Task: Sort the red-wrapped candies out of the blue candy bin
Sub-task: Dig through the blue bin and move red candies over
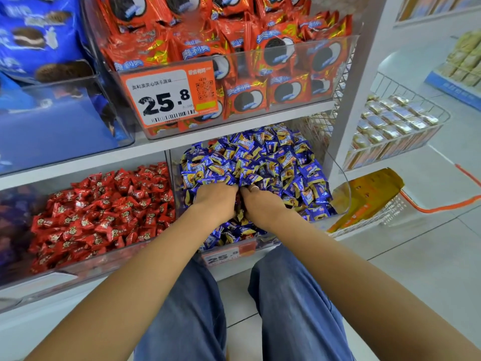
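Observation:
The blue candy bin (260,246) is a clear tub on the lower shelf, heaped with blue-and-yellow wrapped candies (263,160). Both hands are dug into the heap side by side. My left hand (216,201) has its fingers buried under the candies, and so does my right hand (263,204), which wears a ring. The fingers are hidden, so I cannot tell what they hold. No red wrapper shows among the blue candies. To the left stands a clear bin of red-wrapped candies (104,212).
Above hangs a clear bin of orange cookie packs (260,63) with a price tag (169,95). Blue cookie bags (39,37) fill the upper left. A wire basket (398,126) of silver packs and a yellow carton (369,194) sit right. My knees (234,308) are below.

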Motion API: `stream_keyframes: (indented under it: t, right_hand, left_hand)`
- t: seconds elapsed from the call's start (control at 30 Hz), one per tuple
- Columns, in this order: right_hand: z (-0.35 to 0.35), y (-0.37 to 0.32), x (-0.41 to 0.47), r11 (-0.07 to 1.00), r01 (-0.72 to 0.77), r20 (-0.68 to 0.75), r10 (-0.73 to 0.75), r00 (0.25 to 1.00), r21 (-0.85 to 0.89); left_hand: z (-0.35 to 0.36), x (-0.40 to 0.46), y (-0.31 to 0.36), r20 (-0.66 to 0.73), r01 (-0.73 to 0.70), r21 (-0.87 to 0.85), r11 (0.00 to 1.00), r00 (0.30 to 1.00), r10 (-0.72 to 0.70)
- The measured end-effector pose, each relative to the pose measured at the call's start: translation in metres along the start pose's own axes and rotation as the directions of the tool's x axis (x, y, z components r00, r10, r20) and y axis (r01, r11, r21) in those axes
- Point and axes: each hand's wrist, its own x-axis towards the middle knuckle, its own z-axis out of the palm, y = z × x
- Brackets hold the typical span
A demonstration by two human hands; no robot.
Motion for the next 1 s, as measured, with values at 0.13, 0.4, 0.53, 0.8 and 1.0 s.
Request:
stream_keyframes:
  t: [0.13, 0.4, 0.53, 0.8, 1.0]
  right_hand:
    - [-0.004, -0.004, 0.001, 0.998, -0.016, 0.023, 0.018, 1.0, -0.063]
    - [-0.016, 0.028, -0.02, 0.9, 0.07, -0.122, -0.018, 0.992, 0.431]
    - [-0.026, 0.045, -0.029, 0.685, 0.055, -0.131, 0.059, 0.99, 0.726]
    - [-0.032, 0.057, -0.045, 0.584, -0.039, -0.09, 0.189, 0.978, 0.811]
    - [-0.021, 0.067, -0.051, 0.604, -0.093, -0.07, 0.24, 0.968, 0.792]
  left_hand:
    - [0.001, 0.002, 0.001, -0.012, -0.033, -0.012, 0.999, 0.999, 0.033]
    - [0.011, -0.015, -0.023, -0.173, -0.092, -0.381, 0.92, 0.985, 0.027]
    - [-0.001, -0.018, -0.025, -0.188, -0.092, -0.357, 0.93, 0.982, 0.025]
    - [0.002, -0.007, 0.012, -0.14, -0.187, -0.187, 0.964, 0.977, 0.162]
    - [0.01, 0.004, 0.028, -0.1, -0.21, -0.221, 0.952, 0.976, 0.192]
